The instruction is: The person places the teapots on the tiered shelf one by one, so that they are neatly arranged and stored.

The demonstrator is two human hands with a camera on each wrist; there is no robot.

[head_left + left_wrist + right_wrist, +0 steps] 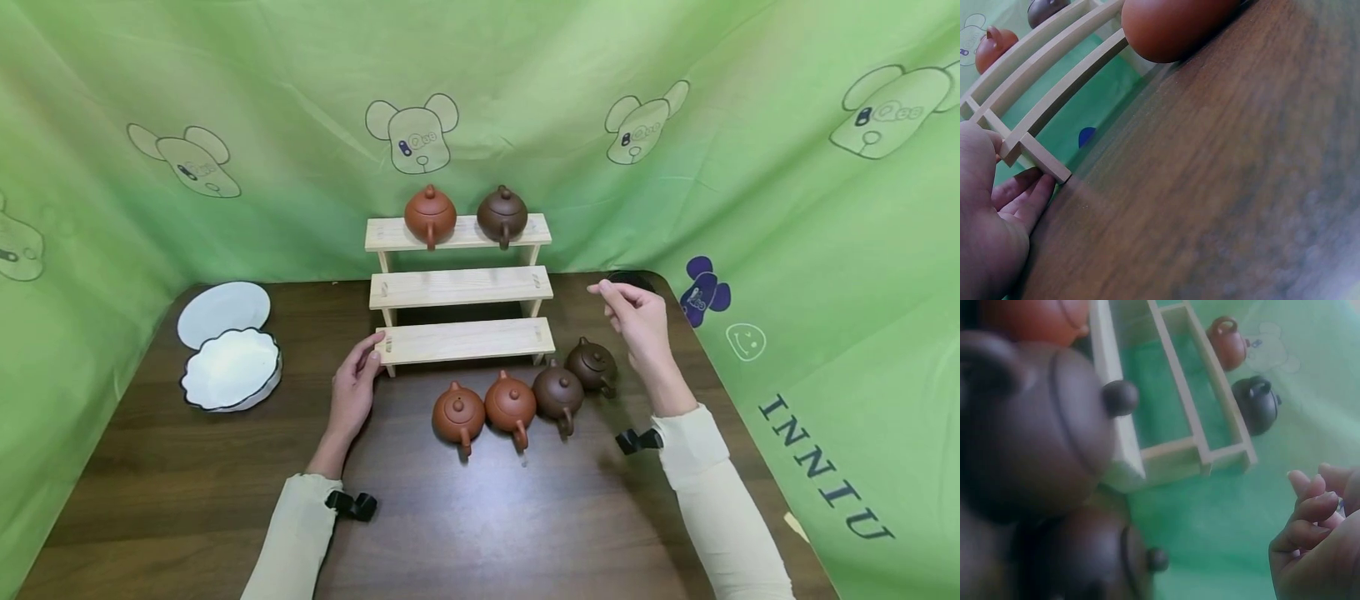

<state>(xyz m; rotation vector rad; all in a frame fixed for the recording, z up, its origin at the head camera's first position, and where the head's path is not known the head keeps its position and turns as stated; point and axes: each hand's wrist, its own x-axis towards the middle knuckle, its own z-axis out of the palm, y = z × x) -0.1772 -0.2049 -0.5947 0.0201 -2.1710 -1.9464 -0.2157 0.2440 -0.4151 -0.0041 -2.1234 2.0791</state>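
A three-step wooden display stand (461, 340) stands at the back of the table. My left hand (352, 392) holds the left end of its lowest step, and in the left wrist view its fingers (1025, 194) lie by the stand's leg. My right hand (636, 321) is raised in the air right of the stand, fingers loosely bent, with nothing seen in them. Below it sits a dark brown teapot (592, 367), beside another dark brown teapot (558, 393). Two reddish-brown teapots, one in the middle (511, 402) and one at the left (458, 414), continue the row before the stand.
On the top step sit a reddish-brown teapot (431, 213) and a dark brown teapot (502, 214). At the table's left lie a white scalloped dish (231, 371) and a pale oval plate (225, 312). A green printed curtain (525, 100) hangs round the table.
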